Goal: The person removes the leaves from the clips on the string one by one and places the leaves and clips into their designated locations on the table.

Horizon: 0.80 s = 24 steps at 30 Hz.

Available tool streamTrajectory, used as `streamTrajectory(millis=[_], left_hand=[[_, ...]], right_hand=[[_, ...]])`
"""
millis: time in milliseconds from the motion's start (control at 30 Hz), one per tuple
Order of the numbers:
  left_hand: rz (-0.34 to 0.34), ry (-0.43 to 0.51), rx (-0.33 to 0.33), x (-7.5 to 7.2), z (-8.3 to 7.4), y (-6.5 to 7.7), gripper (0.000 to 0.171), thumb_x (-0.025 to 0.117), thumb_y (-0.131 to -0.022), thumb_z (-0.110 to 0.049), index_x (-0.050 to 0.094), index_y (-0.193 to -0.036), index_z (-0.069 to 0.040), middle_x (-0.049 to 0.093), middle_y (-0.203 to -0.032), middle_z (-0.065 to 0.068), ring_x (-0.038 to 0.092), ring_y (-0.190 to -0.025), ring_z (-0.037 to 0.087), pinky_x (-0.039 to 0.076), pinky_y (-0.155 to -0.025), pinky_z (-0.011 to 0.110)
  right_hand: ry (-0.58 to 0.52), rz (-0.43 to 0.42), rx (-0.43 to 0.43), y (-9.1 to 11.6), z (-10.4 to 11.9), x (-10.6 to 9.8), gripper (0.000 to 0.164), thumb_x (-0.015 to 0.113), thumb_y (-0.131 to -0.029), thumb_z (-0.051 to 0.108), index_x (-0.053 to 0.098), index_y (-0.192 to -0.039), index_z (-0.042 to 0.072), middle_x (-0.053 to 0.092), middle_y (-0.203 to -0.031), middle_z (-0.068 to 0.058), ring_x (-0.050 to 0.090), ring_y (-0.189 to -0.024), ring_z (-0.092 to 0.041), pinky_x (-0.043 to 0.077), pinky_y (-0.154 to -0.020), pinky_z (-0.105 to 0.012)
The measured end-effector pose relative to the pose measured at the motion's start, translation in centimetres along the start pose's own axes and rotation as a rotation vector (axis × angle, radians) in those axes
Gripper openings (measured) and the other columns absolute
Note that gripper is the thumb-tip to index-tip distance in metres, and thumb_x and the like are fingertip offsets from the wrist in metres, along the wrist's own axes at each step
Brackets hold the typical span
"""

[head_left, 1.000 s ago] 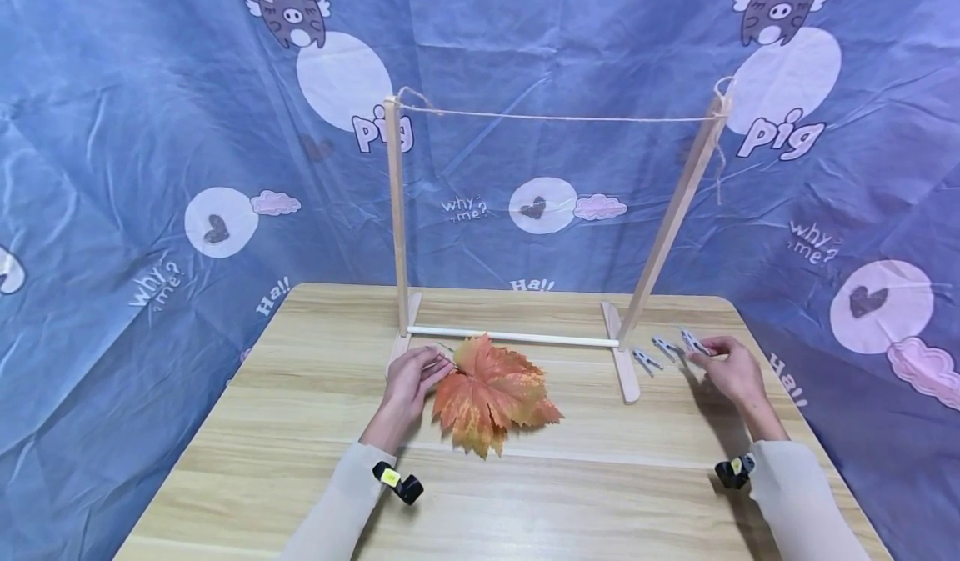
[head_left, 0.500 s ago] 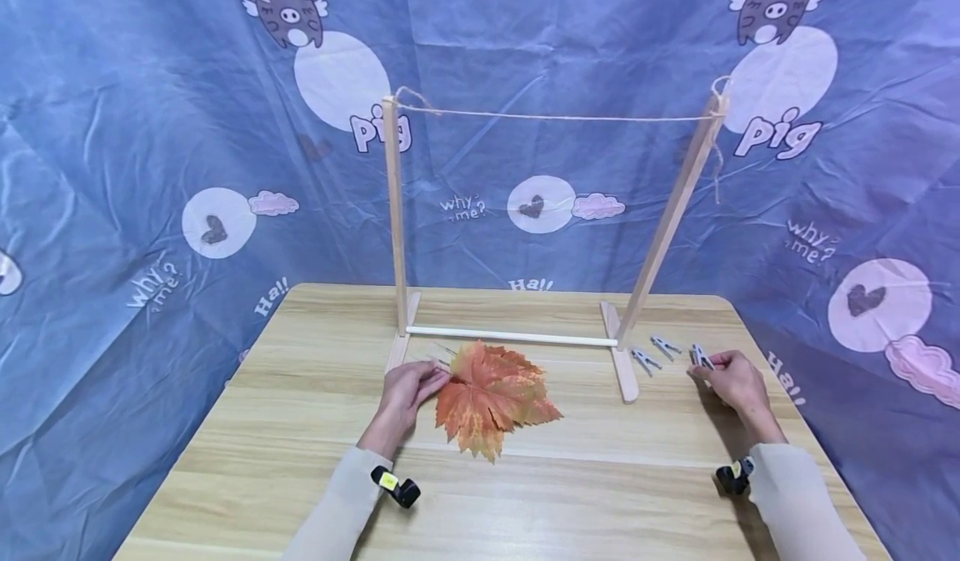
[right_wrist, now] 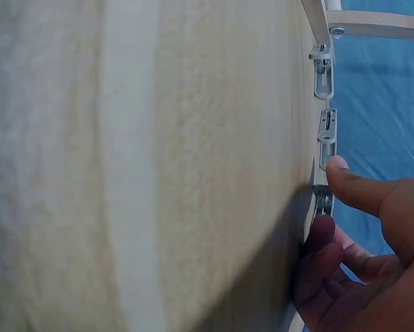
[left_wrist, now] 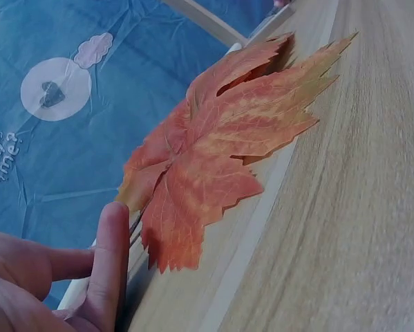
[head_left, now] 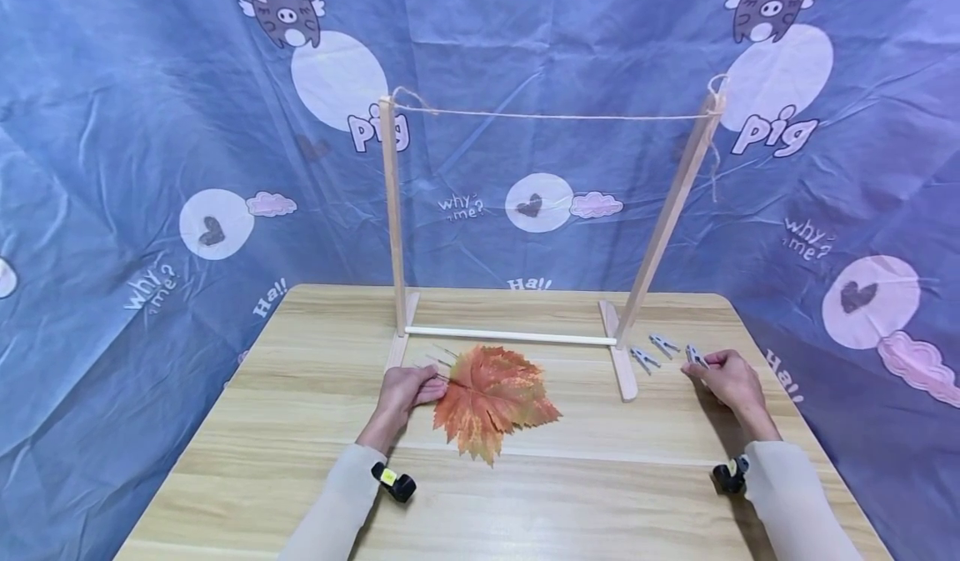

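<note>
Orange-red maple leaves (head_left: 495, 394) lie overlapping at the middle of the table, several thin stems pointing left. My left hand (head_left: 405, 394) pinches a stem at the left edge of the leaves; in the left wrist view its fingertip (left_wrist: 113, 214) is right beside that stem, and part of the grip is hidden. At the right, my right hand (head_left: 731, 382) holds a grey clothespin (head_left: 695, 355) between thumb and fingers, close over the table. Two more clothespins, a middle one (head_left: 663, 345) and a left one (head_left: 644, 359), lie just left of it.
Behind the leaves stands a wooden frame with a left post (head_left: 393, 219), a right post (head_left: 667, 223) and a white bottom bar (head_left: 510, 335). A string (head_left: 551, 116) runs between the post tops. A blue printed cloth (head_left: 480, 252) hangs around the wooden table (head_left: 525, 503).
My left hand has drawn slightly back toward me, and more stems show beside it. The clothespin in my right hand has turned and come slightly nearer, apart from the other two.
</note>
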<state>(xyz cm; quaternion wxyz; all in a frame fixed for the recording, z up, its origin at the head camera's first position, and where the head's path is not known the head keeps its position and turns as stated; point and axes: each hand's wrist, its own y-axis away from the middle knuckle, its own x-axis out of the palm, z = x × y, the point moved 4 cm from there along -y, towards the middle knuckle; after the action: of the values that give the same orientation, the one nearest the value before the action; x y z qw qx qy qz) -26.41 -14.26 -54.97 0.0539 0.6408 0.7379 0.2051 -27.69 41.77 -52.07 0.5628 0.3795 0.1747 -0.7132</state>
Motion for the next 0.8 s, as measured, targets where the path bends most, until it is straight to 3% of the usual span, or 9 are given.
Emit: streamTrajectory(millis=[433,667,800], left_hand=[[-0.003,-0.021,-0.018,-0.5,0.2,0.2,0.027,0.060,-0.102,0.000,0.064,-0.121,0.020,0.078,-0.079,0.015,0.077,-0.064,0.017,0.068,-0.068,0.027],[0.019,0.002,0.068,-0.6,-0.5,0.8,0.024,0.056,-0.103,0.002,0.056,-0.120,0.019,0.073,-0.078,0.009,0.075,-0.063,0.013,0.067,-0.067,0.024],[-0.008,-0.007,0.101,-1.0,-1.7,0.5,0.024,0.060,-0.101,0.002,0.058,-0.120,0.016,0.072,-0.081,0.007,0.072,-0.066,0.011,0.066,-0.067,0.022]], right_hand=[[0.002,-0.019,-0.029,0.1,0.0,0.4,0.059,0.067,-0.103,0.042,0.052,-0.131,-0.008,0.067,-0.103,-0.021,0.059,-0.072,-0.018,0.050,-0.060,-0.030],[-0.058,-0.040,-0.003,0.3,-0.3,0.8,0.057,0.060,-0.106,0.038,0.050,-0.138,-0.008,0.066,-0.105,-0.019,0.061,-0.072,-0.016,0.054,-0.055,-0.030],[-0.107,-0.076,0.014,0.5,-0.6,1.1,0.052,0.059,-0.107,0.034,0.052,-0.137,-0.007,0.068,-0.098,-0.013,0.063,-0.066,-0.013,0.055,-0.053,-0.030]])
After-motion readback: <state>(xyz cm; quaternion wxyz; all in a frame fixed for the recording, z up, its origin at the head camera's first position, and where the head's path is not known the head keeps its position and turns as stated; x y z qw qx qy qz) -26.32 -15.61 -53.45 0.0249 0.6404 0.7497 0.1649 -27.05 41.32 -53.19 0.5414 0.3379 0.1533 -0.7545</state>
